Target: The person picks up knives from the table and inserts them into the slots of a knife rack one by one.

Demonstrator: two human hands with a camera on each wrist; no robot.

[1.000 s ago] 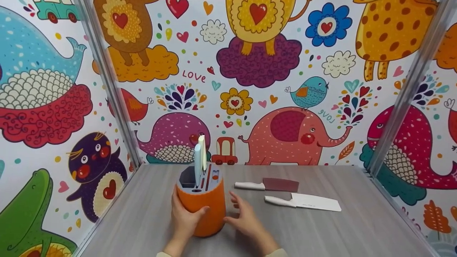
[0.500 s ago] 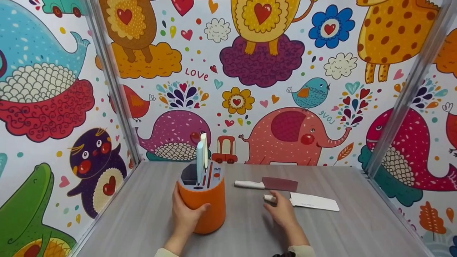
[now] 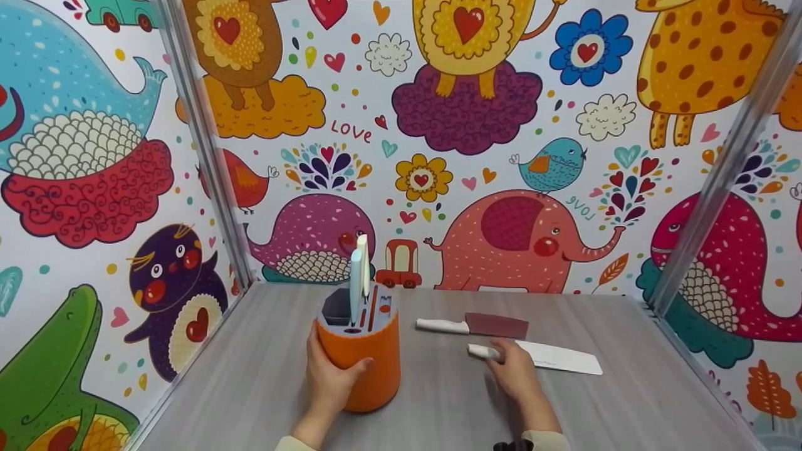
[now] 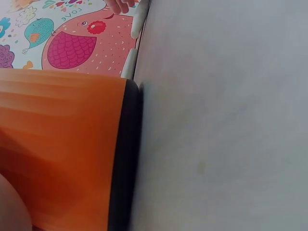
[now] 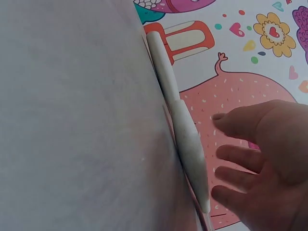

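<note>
My left hand (image 3: 331,381) grips an orange knife block (image 3: 369,369) low on its left side, thumb across the front. Upright in its grey slotted top stand a pale blue handle (image 3: 356,279) and a cream handle (image 3: 364,260). To the right, my right hand (image 3: 515,369) hovers at the white handle (image 3: 481,351) of a white-bladed cleaver (image 3: 564,359) lying flat. In the right wrist view, a gap shows between its spread fingers and that handle (image 5: 190,149). Just behind lies a second cleaver with a dark red blade (image 3: 498,325) and white handle (image 3: 440,326).
The grey wood-grain table (image 3: 263,351) meets a cartoon-printed back wall (image 3: 463,181) just behind the knives. Printed side panels with metal corner posts (image 3: 207,138) close in the left and right.
My right hand has left the knife block's right side and moved right to the white cleaver's handle. The left hand keeps its grip on the block; the head view has shifted slightly.
</note>
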